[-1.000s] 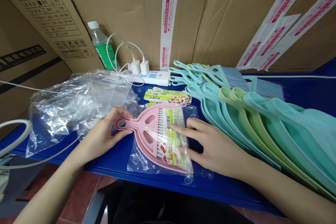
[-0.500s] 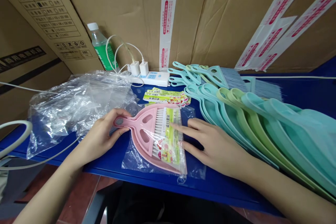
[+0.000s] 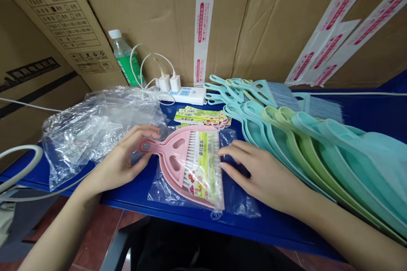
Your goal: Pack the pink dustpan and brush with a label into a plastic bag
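A pink dustpan [image 3: 170,190] with a matching pink hand brush [image 3: 178,173] on top lies flat on the blue table. Both are partly inside a clear plastic bag [image 3: 241,203], handles to the left. A yellow-green printed label card [image 3: 205,159] rests over the white bristles. My left hand [image 3: 122,159] is around the handle end, thumb and fingers parted, with no firm grip showing. At the bristle side, my right hand [image 3: 254,169] has its fingers apart, the tips at the dustpan's right edge; whether they touch the bag I cannot tell.
Clear plastic bags [image 3: 104,123] are heaped at left. Label cards [image 3: 197,115] lie behind the dustpan. Blue and green dustpans [image 3: 305,148] are stacked at right, with brushes [image 3: 254,89] behind. A power strip [image 3: 193,95], a bottle [image 3: 125,61] and cardboard boxes [image 3: 263,21] stand at the back.
My left fingers have loosened from the handle and spread. My right hand has drawn back to the right, off the label card. The dustpan and brush have barely moved.
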Tool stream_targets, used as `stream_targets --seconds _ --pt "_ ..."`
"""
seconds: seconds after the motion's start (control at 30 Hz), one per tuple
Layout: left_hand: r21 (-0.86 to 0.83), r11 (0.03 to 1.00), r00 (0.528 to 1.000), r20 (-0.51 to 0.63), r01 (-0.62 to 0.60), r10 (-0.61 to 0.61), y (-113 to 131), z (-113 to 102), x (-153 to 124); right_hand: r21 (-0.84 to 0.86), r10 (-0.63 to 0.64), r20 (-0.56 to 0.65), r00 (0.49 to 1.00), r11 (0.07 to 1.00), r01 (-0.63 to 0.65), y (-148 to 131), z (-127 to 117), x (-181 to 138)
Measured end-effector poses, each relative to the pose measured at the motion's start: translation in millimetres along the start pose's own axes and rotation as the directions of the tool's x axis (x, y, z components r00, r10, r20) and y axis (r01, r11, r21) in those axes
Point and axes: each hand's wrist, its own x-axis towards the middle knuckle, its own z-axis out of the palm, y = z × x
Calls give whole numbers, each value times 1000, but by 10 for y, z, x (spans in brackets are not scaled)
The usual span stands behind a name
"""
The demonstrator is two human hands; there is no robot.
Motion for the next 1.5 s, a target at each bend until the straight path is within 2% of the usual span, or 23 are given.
stream_targets --seconds 0.07,0.13,0.2,0.27,0.33,0.43,0.63,0.77,1.03,1.3,1.5 --pt "4 999 998 20 -53 53 109 -43 66 -17 7 -50 999 1000 -8 14 11 7" --pt "3 994 988 107 -108 107 237 -29 162 -81 -14 -93 996 997 7 31 27 18" --pt "13 975 942 261 -221 211 354 48 272 -186 -73 -125 989 981 49 51 36 31" --pt "48 944 875 394 -326 282 431 163 375 -296 -166 -132 977 947 121 77 33 47" --pt "60 922 834 451 -383 318 458 275 447 -378 -256 -118 960 905 195 104 15 70" --pt "43 908 828 431 -416 359 427 382 484 -461 -341 -51 939 842 281 129 -31 127" --pt "42 898 827 411 -438 384 354 457 444 -576 -415 159 896 698 425 62 -119 319" --pt "15 897 825 398 -442 400 369 477 449 -584 -461 201 864 652 484 16 -106 399" --pt "51 862 783 448 -505 432 397 445 465 -609 -404 117 907 692 386 86 -25 328" --pt "-8 873 772 463 -488 436 409 436 481 -640 -345 36 938 713 287 115 30 373" --pt "-67 879 765 464 -472 446 362 469 465 -663 -351 -6 936 702 259 163 34 379"
